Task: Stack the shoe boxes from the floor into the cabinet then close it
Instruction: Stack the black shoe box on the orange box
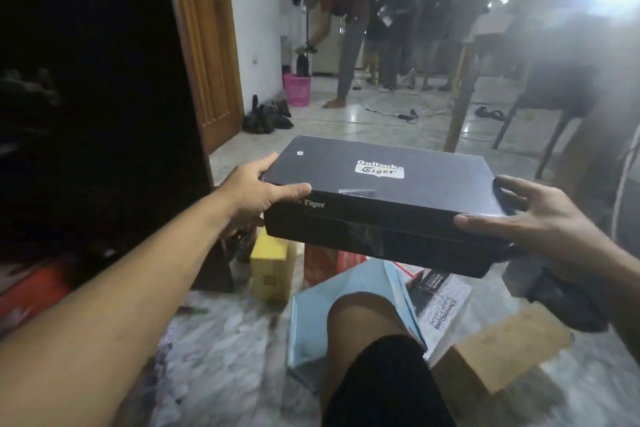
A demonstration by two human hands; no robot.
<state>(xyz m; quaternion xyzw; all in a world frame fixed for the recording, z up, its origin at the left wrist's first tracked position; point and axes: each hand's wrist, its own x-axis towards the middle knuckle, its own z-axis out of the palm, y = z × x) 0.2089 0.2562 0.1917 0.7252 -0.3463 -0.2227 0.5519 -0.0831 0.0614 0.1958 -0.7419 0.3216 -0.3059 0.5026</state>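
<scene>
A black shoe box [388, 208] with a white "Onitsuka Tiger" label is held level in mid-air in front of me. My left hand [258, 189] grips its left end, thumb on the lid. My right hand [530, 215] grips its right end. The open cabinet [86, 97] is a dark space at the left, its wooden door [204, 45] swung outward. On the floor under the box lie a light blue box [311, 322], a yellow box [272, 267], a red box [320, 263], a brown cardboard box [491, 354] and a grey printed box [443, 308].
My bare knee [367, 333] is raised between the floor boxes. A red box [31, 291] lies low by the cabinet. Shoes [266, 118] and a pink basket [297, 89] sit by the wall. Several people stand at the back; a chair [554, 94] and table leg [462, 94] are at right.
</scene>
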